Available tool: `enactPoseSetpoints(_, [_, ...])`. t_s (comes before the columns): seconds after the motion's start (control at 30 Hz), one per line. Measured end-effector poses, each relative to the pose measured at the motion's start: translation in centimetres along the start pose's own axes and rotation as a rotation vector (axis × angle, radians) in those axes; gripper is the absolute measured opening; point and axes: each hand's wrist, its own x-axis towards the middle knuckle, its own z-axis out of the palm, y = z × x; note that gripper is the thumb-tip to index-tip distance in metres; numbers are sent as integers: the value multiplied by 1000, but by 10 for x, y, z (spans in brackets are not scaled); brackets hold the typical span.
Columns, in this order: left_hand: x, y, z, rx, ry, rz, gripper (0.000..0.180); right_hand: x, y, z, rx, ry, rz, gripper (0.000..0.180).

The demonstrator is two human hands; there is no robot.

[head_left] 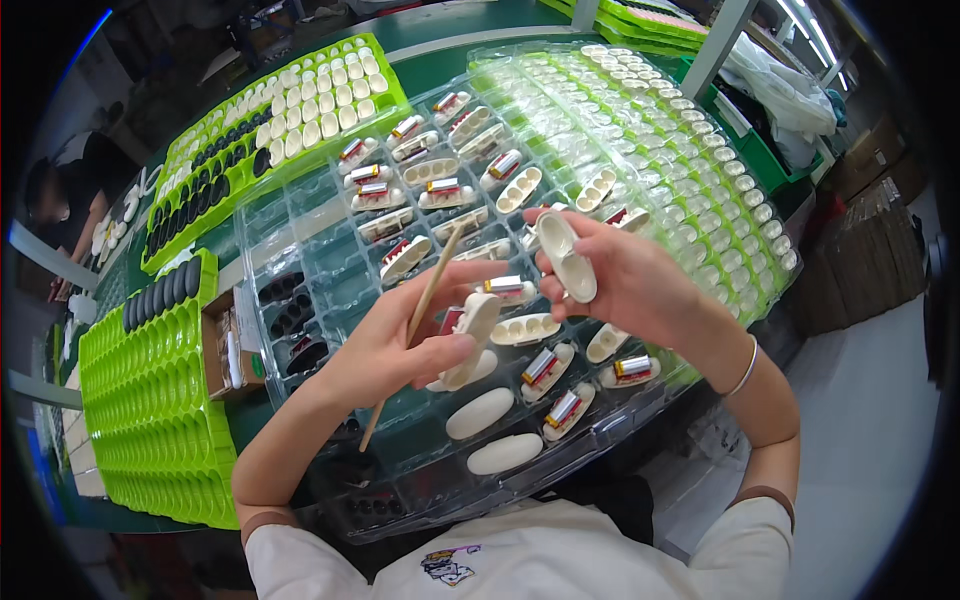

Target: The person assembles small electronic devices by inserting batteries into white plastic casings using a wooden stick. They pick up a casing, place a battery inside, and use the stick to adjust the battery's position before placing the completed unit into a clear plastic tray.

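My left hand (405, 335) is closed round a white oval plastic shell (478, 318), thumb along its side. A thin wooden stick (436, 280) is held in the same hand, slanting past the fingers. My right hand (640, 275) grips a white oval casing part (566, 258) with its hollow side showing. Both hands are above a clear compartment tray (335, 235). Among its pieces are a white half with round hollows (525, 329), an assembly with a silver battery-like cylinder (545, 370), and smooth white oval shells (480, 413).
A green tray (160, 420) with black ovals stands at the left, beside a cardboard box (215, 340). Farther back is a green tray (385, 70) of white and black pieces. Clear covers overlie green trays (640, 150) at right. Another person (85, 185) is at far left.
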Motion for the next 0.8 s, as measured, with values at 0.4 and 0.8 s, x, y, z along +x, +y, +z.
enactPoseSetpoints(0.4, [-12, -1, 7, 140, -153, -4, 57, -24, 36, 32, -262, 130, -167, 49])
enactPoseSetpoints(0.8, [-10, -5, 11, -79, 128, -1, 42, -38, 44, 51, -526, 317, -593, 45])
